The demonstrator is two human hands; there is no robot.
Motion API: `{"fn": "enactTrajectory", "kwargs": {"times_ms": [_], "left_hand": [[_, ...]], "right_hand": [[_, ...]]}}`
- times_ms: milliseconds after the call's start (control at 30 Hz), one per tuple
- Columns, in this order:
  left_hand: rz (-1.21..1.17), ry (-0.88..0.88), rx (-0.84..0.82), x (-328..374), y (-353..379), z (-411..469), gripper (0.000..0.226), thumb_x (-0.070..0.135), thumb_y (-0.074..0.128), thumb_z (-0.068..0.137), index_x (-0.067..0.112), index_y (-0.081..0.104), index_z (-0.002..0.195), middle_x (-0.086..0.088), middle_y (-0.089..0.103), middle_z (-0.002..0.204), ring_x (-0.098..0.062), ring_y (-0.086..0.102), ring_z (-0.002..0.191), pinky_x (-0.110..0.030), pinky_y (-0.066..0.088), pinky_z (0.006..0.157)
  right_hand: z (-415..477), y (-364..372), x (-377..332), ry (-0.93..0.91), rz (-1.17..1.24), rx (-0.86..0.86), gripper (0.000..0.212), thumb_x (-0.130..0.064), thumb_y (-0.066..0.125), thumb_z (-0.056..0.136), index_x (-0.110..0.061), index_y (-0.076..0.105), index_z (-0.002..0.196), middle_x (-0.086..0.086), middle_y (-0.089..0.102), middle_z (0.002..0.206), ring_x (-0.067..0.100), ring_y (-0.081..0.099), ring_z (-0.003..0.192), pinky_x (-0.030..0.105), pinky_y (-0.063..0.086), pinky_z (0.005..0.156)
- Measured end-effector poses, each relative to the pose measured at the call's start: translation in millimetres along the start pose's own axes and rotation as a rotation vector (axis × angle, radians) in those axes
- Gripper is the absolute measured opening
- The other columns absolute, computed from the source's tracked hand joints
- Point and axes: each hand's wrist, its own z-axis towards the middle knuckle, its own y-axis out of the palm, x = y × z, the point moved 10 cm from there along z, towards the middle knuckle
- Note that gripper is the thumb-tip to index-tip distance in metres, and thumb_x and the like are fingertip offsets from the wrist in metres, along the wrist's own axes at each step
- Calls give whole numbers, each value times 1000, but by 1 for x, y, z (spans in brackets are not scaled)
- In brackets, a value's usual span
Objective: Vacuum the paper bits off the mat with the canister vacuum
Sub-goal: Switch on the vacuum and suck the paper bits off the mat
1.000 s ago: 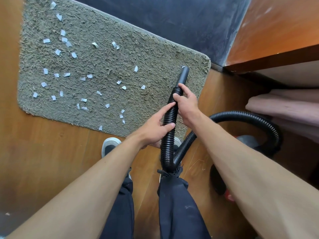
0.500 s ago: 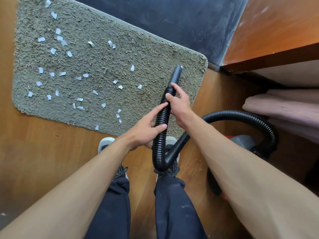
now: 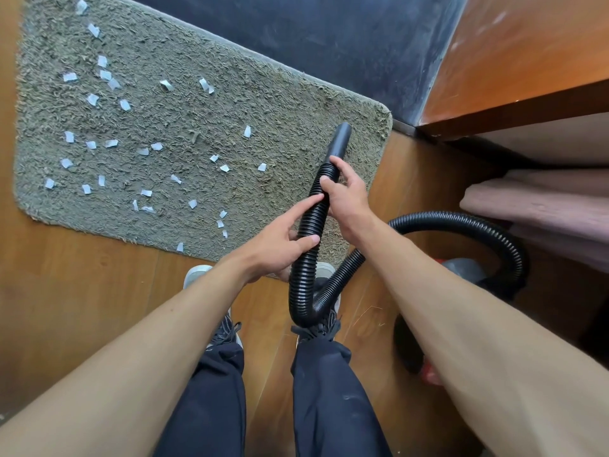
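A single head-worn wide-angle view looks steeply down, close over the forearms, at the floor (image 3: 82, 291).

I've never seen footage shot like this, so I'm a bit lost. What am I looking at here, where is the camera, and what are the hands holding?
The camera sits on a person's head and looks down, so you see their own arms, dark trousers and shoes from above. There is no robot. Both hands grip a black ribbed hose: the right hand higher up, just behind the smooth nozzle, the left hand lower. The hose loops down by the feet and curves round to the canister vacuum, partly hidden behind the right arm. On the wooden floor lies a shaggy grey mat scattered with small white paper bits. The nozzle points over the mat's right end, away from most of the bits.
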Motion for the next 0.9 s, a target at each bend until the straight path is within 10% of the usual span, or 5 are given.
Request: {"fn": "enactTrajectory", "kwargs": {"times_ms": [900], "left_hand": [[-383,-23,116,-87,-24,-73,64,19,60,98,67,36,133,-6,69,85,-21,69,82,-50,60,70]], "right_hand": [[-59,94,40,107,-287,-335,44,-5,58,94,-23,53,133,13,61,105,17,62,79,28,56,57]]}}
